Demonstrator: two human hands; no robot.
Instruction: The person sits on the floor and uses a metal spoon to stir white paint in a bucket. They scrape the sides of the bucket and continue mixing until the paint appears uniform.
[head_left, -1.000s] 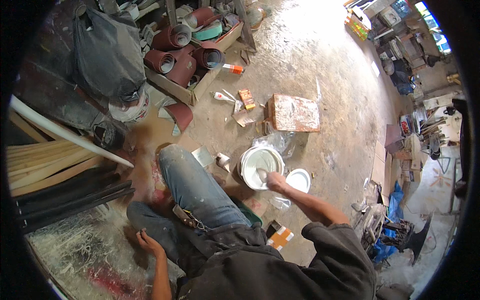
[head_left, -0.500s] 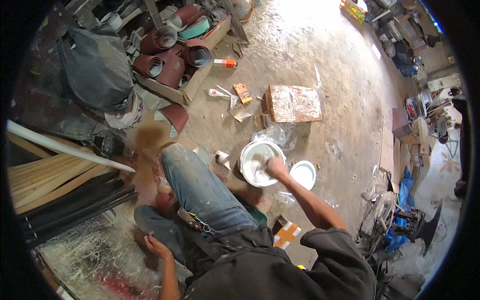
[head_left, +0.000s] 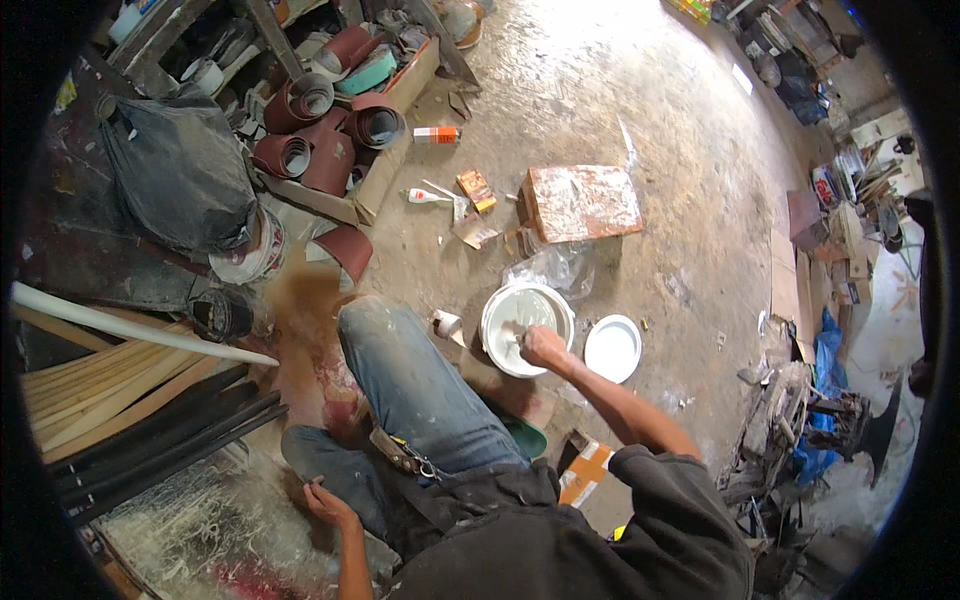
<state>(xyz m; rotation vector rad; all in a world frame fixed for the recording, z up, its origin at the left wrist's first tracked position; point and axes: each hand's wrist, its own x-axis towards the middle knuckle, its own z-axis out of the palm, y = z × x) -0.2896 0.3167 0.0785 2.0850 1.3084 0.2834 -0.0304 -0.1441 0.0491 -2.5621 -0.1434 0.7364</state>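
Note:
My right hand (head_left: 543, 347) is closed in a fist over the near right part of a white plastic bucket (head_left: 484, 345). It grips a tool whose end dips into the pale, thick paste (head_left: 538, 306) inside; the tool's kind is hard to make out. Just right of the bucket lies its round white lid (head_left: 613, 350), flat on the floor. Low at the left, beside my bent knee, my left hand (head_left: 330, 505) rests with loosely bent fingers, and I see nothing held in it.
Beyond the bucket sit clear plastic film (head_left: 560, 268) and a paint-smeared block (head_left: 585, 205). Small boxes (head_left: 476, 190) and a white bottle (head_left: 428, 196) lie farther left. Sandpaper rolls (head_left: 325, 150) fill a carton. A white pipe (head_left: 150, 325) and wood strips (head_left: 110, 385) are at left.
My right hand has moved slightly downward over the bucket and shows less blur. The whole view has shifted a little. My left hand stays by my knee.

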